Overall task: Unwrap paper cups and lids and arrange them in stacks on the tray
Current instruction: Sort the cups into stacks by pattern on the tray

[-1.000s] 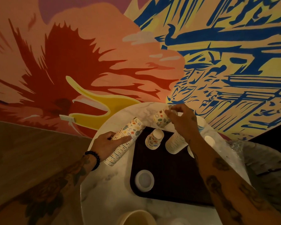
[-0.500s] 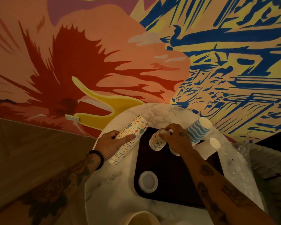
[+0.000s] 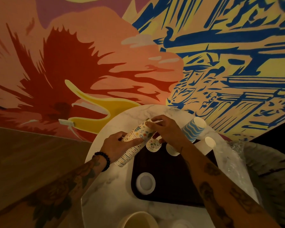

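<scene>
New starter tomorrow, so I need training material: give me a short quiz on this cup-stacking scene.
1. True or false: the left hand grips the long patterned cup stack.
2. What lies alone on the near part of the tray? A) white lid B) spoon C) napkin
3. Fill in: the blue wavy cup stack stands to the ___ of the right hand.
Key: 1 true; 2 A; 3 right.
</scene>
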A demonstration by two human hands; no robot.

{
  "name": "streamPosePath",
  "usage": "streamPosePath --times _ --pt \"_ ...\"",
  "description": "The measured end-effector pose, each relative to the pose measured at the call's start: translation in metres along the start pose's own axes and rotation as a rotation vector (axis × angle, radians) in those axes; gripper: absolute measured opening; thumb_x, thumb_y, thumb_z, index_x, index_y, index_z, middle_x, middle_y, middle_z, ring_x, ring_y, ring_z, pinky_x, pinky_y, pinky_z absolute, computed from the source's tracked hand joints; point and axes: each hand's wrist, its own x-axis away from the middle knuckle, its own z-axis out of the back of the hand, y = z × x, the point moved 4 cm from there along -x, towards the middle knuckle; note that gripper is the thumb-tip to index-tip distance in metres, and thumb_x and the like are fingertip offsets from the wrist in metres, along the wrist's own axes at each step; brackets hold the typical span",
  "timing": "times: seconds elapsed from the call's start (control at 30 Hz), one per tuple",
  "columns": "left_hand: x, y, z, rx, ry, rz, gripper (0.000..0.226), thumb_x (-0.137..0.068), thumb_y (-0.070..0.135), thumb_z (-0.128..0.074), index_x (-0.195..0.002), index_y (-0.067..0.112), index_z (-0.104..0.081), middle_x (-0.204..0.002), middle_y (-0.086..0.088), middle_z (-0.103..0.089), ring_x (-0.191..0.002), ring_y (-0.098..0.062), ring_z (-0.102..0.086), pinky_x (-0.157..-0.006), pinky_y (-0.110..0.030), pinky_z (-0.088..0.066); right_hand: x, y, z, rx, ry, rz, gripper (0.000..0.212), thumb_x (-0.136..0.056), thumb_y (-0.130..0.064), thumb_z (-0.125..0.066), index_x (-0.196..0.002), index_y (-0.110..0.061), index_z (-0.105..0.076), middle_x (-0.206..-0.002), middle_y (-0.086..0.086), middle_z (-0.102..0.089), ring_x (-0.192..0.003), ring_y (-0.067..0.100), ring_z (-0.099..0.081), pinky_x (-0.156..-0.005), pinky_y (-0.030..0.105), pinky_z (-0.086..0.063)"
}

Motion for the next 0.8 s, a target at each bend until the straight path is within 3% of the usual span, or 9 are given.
streamPosePath --times 0.13,0.23,0.33,0.43,0.5,0.6,0.67,0.73,0.8 --pt "-0.001 -0.004 0.0 -0.064 0.004 -0.021 0.063 -0.062 0.075 -0.074 -0.105 0.029 -0.067 -0.099 0.01 -0.069 -0.089 -0.006 -0.065 -0.074 -0.025 -0.052 0.003 0.004 -0.001 -0.052 0.0 -0.004 0.039 -0.087 -0.044 -0.074 -0.116 -0.024 -0.06 -0.102 -0.003 -0.071 -0.073 0.018 -0.073 -0.061 0.03 -0.06" --pt "0.0 -0.005 0.001 -0.056 -0.012 -0.025 0.071 -0.056 0.078 -0.074 -0.107 0.029 -0.067 -0.101 0.01 -0.068 -0.09 -0.007 -0.065 -0.074 -0.024 -0.051 0.004 0.006 -0.002 -0.075 0.003 0.0 0.04 -0.087 -0.042 -0.075 -0.118 -0.022 -0.059 -0.105 -0.002 -0.071 -0.073 0.019 -0.072 -0.061 0.033 -0.06" --pt "-0.002 -0.004 0.002 -0.075 -0.001 -0.03 0.058 -0.067 0.068 -0.076 -0.108 0.026 -0.067 -0.102 0.009 -0.068 -0.093 -0.01 -0.065 -0.077 -0.026 -0.052 0.003 0.004 -0.002 -0.073 0.006 -0.01 0.043 -0.088 -0.042 -0.074 -0.122 -0.023 -0.056 -0.104 -0.005 -0.07 -0.072 0.017 -0.072 -0.059 0.03 -0.059" --pt "-0.002 -0.002 0.002 -0.059 -0.002 -0.031 0.072 -0.055 0.079 -0.071 -0.105 0.028 -0.067 -0.1 0.01 -0.069 -0.09 -0.008 -0.065 -0.074 -0.024 -0.051 0.0 -0.001 0.002 -0.065 0.023 0.004 0.046 -0.089 -0.042 -0.072 -0.126 -0.023 -0.054 -0.109 0.001 -0.07 -0.073 0.017 -0.072 -0.059 0.029 -0.058" --pt "0.0 -0.002 0.004 -0.034 0.002 -0.015 0.079 -0.046 0.083 -0.063 -0.103 0.028 -0.068 -0.099 0.01 -0.069 -0.089 -0.008 -0.065 -0.072 -0.024 -0.05 -0.002 -0.003 0.009 -0.08 0.062 0.01 0.045 -0.09 -0.042 -0.071 -0.126 -0.022 -0.053 -0.11 0.003 -0.069 -0.072 0.018 -0.071 -0.061 0.034 -0.06" --pt "-0.002 -0.01 0.01 -0.039 0.024 0.026 0.061 -0.061 0.073 -0.075 -0.101 0.028 -0.068 -0.097 0.009 -0.069 -0.088 -0.01 -0.065 -0.069 -0.024 -0.049 -0.006 -0.005 0.025 -0.128 0.147 0.02 0.047 -0.09 -0.042 -0.071 -0.127 -0.02 -0.053 -0.112 0.005 -0.069 -0.071 0.016 -0.07 -0.063 0.034 -0.06" --pt "-0.003 -0.017 0.014 -0.029 0.034 0.051 0.058 -0.061 0.073 -0.076 -0.097 0.029 -0.068 -0.095 0.009 -0.07 -0.087 -0.011 -0.067 -0.07 -0.028 -0.052 -0.008 -0.004 0.036 -0.122 0.226 0.034 0.047 -0.09 -0.042 -0.071 -0.127 -0.021 -0.052 -0.112 0.003 -0.068 -0.072 0.014 -0.069 -0.059 0.028 -0.057" --pt "-0.001 -0.023 0.017 0.013 0.042 0.077 0.067 -0.05 0.081 -0.07 -0.094 0.031 -0.068 -0.093 0.009 -0.071 -0.085 -0.011 -0.068 -0.075 -0.033 -0.056 -0.01 0.001 0.045 -0.065 0.317 0.055 0.046 -0.089 -0.043 -0.073 -0.125 -0.023 -0.052 -0.114 0.001 -0.065 -0.076 0.016 -0.069 -0.057 0.026 -0.054" --pt "-0.001 -0.027 0.02 0.031 0.055 0.096 0.06 -0.056 0.077 -0.074 -0.093 0.031 -0.069 -0.093 0.01 -0.072 -0.086 -0.011 -0.069 -0.078 -0.034 -0.057 -0.013 0.009 0.049 0.014 0.377 0.063 0.046 -0.087 -0.044 -0.074 -0.122 -0.026 -0.052 -0.117 0.0 -0.064 -0.088 0.021 -0.069 -0.06 0.029 -0.054"
